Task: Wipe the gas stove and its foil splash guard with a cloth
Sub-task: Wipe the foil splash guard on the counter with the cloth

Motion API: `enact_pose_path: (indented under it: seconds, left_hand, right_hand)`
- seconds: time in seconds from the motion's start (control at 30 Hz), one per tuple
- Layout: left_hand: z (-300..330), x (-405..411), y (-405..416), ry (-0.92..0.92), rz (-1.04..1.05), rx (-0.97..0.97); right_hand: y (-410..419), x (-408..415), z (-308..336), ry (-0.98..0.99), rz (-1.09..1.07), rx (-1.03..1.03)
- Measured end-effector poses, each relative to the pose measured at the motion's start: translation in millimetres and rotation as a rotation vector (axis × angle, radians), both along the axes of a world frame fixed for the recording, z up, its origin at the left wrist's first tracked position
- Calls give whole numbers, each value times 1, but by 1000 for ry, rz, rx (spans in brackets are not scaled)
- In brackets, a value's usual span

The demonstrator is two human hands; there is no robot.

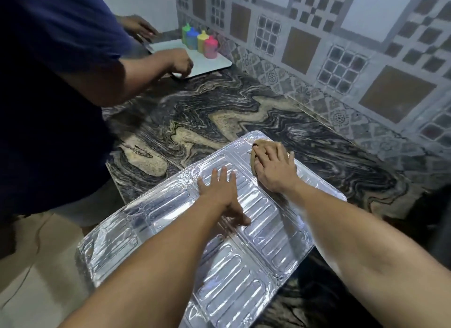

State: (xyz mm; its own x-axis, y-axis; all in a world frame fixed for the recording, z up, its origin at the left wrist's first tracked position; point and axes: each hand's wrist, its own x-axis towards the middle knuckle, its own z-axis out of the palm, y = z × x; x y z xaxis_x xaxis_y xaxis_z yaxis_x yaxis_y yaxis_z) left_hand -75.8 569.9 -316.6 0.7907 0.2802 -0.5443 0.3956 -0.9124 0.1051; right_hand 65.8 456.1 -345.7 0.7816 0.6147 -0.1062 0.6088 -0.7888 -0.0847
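Observation:
The shiny foil splash guard [256,274] lies flat and unfolded on the marbled countertop, its near-left part overhanging the counter edge. My left hand [220,193] rests palm down on the guard's middle panel, fingers spread. At the guard's far corner my right hand [274,167] presses a small tan cloth [260,144] against the foil; most of the cloth is hidden under the fingers. The gas stove is not in view.
Another person in a dark blue shirt [48,83] stands at the left, hands at a white board [207,62] at the counter's far end. Several coloured bottles [199,40] stand on that board. A tiled wall [341,59] runs along the right. Bare countertop [207,112] lies between.

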Motion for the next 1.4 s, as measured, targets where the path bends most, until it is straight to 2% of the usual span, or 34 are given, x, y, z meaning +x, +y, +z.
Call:
enact_pose_path:
  seconds: [0.3,0.67,0.9,1.0,1.23,1.3,1.4]
  left_hand:
    - [-1,-1,2,-49,4,-4]
    - [-3,-4,4,-69,-25,3]
    - [-6,1,7,-61,-16,-19]
    - [-6,1,6,-66,-15,-22]
    - [-4,-4,5,-104,-1,-51]
    - [-5,-9,6,-112,-13,-49]
    - [-5,-19,3,-210,-37,-12]
  right_hand:
    - [-39,-43,4,114,-572,53]
    - [-55,-87,22,241,-918,-116]
    - [-59,-138,28,223,-793,-54]
    - [-59,-161,28,203,-658,-132]
    - [-61,-216,44,15,-335,-205]
    - [-60,-232,63,96,-246,-208]
    - [-64,-240,96,347,-207,-179]
